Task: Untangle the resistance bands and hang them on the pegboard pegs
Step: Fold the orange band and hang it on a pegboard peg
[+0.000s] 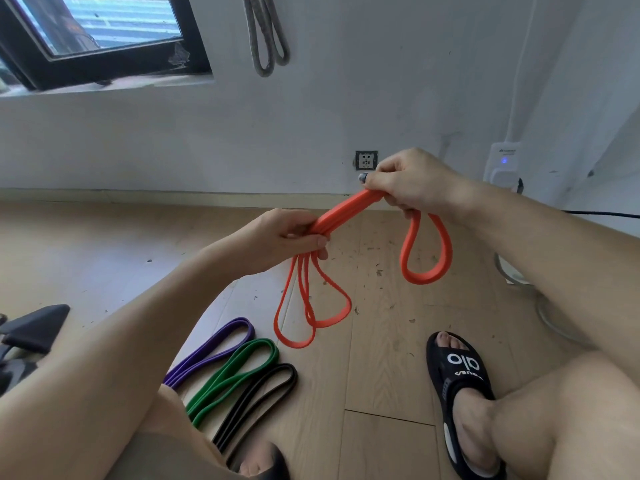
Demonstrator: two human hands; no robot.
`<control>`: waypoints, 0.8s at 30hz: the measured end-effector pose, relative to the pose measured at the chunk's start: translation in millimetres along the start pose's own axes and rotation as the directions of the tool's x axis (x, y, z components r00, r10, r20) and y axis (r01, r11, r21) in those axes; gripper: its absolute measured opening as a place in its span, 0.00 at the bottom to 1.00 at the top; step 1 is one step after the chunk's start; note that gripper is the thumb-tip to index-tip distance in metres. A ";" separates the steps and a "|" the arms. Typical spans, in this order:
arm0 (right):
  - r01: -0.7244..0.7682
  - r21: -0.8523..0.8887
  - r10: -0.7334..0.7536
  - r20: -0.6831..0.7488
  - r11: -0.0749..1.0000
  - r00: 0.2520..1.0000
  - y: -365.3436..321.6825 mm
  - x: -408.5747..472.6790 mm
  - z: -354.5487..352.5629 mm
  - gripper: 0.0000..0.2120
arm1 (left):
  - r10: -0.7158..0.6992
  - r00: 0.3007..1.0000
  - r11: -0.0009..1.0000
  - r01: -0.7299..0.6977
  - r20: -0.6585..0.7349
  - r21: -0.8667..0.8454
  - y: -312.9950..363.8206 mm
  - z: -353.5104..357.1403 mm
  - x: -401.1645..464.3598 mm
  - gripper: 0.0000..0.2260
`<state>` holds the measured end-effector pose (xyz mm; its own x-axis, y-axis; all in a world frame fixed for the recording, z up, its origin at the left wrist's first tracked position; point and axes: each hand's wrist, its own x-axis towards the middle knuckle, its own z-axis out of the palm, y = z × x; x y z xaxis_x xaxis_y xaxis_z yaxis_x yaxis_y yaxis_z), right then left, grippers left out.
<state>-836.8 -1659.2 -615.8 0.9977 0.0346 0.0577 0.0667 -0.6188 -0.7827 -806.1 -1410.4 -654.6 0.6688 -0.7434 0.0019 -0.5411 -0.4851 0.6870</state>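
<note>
An orange resistance band (346, 211) is folded into several strands and stretches between both hands above the floor. My left hand (287, 235) grips one end of the bundle, and thin loops hang below it. My right hand (405, 183) grips the other end, with one wide loop (427, 252) dangling under it. On the wooden floor lie a purple band (211, 351), a green band (235, 372) and a black band (258, 396), side by side. A grey band (266, 36) hangs on the white wall at the top; its peg is out of view.
A wall socket (366, 160) sits low on the wall behind my right hand. A white plug adapter (502, 164) with a blue light is at the right. My foot in a black slipper (460, 393) rests on the floor. A dark window frame (104, 46) is upper left.
</note>
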 end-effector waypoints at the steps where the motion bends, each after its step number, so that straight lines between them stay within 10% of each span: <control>1: -0.003 0.000 0.003 -0.006 1.000 1.000 0.4 0.2 -0.5 0.17 | -0.012 1.000 0.999 0.012 -0.003 -0.037 0.9 -0.2 -0.2 0.04; 12: -0.034 0.084 0.031 0.039 0.996 0.999 -0.6 5.1 -11.3 0.17 | -0.149 0.988 0.819 0.144 0.037 -0.556 12.4 -5.0 1.7 0.10; 24: -0.077 0.227 0.068 0.044 0.971 0.997 4.2 70.5 -59.1 0.18 | -0.139 0.976 0.948 0.180 0.166 -0.263 28.7 -83.5 104.2 0.09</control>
<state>-766.7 -1705.8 -578.5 0.9994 0.0264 -0.0231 -0.0097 -0.4254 -0.9050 -709.4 -1463.4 -573.9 0.6434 -0.7348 -0.2148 -0.2583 -0.4725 0.8426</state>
